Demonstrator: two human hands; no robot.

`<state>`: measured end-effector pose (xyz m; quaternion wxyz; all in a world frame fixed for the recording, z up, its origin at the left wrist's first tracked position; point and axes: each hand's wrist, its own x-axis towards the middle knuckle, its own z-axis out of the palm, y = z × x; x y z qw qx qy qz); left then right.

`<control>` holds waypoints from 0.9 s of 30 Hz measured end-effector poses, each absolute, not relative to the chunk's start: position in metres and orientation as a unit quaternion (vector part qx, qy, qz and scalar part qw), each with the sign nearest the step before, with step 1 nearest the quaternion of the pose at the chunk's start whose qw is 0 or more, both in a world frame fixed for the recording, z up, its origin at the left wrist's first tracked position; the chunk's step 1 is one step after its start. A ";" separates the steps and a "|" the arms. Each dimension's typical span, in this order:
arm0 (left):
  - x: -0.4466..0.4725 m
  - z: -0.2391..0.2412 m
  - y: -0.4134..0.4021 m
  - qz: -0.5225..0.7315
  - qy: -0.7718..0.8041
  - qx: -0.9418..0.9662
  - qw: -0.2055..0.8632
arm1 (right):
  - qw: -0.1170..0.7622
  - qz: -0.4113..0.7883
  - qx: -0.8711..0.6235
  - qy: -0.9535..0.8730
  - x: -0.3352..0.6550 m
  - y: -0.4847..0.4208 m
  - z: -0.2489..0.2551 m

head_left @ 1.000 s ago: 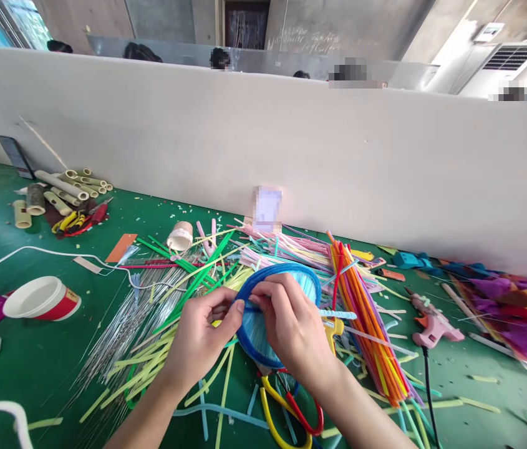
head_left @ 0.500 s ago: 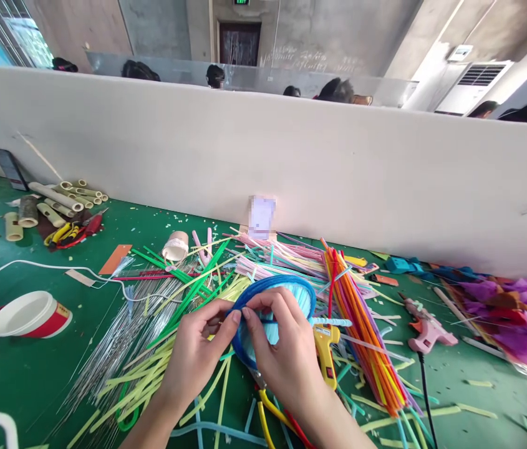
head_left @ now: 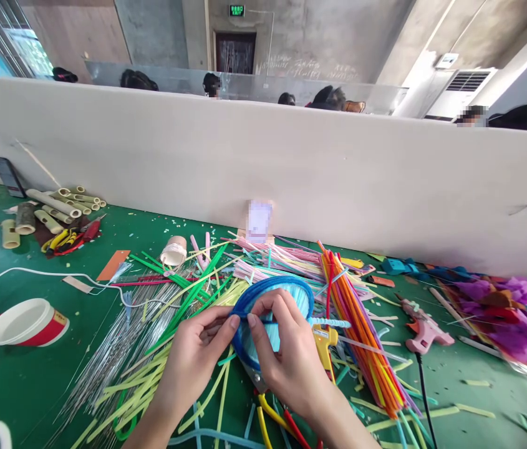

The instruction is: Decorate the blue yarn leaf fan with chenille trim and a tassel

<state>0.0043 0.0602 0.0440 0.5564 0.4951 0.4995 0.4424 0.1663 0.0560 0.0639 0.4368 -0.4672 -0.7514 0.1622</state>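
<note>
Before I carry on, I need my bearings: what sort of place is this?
Probably a craft workshop: orange pipe cleaners lie bundled on the green table, a pink glue gun sits nearby, and heads show beyond the partition.

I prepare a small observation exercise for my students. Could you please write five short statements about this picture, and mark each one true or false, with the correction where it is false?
1. Both the left hand and the right hand are at the blue disc. True.
2. The right hand is holding the pink glue gun. False: the pink glue gun lies on the table, to the right of the hands.
3. The red-and-white cup is left of the left hand. True.
4. The orange stems are left of the blue disc. False: the orange stems lie to its right.
5. A white partition stands beyond the hands. True.
</note>
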 end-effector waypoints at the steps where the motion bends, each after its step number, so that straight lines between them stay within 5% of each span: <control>1: 0.003 0.046 0.063 0.452 0.504 0.498 0.542 | 0.431 0.121 -0.467 -0.763 0.168 0.058 0.069; 6: -0.013 0.078 0.085 0.490 0.504 0.580 0.413 | 0.387 -0.090 -0.487 -0.778 0.191 0.076 0.118; 11: -0.016 0.120 0.100 0.507 0.445 0.646 0.358 | 0.367 0.146 -0.495 -0.774 0.201 0.069 0.151; 15: -0.009 0.123 0.101 0.517 0.417 0.612 0.430 | 0.453 0.319 -0.531 -0.642 0.192 0.051 0.128; 19: -0.008 0.109 0.102 0.441 0.425 0.590 0.527 | 0.451 0.478 -0.490 -0.573 0.197 0.050 0.099; 27: -0.002 0.091 0.104 0.358 0.388 0.591 0.611 | 0.436 0.413 -0.409 -0.687 0.227 0.087 0.106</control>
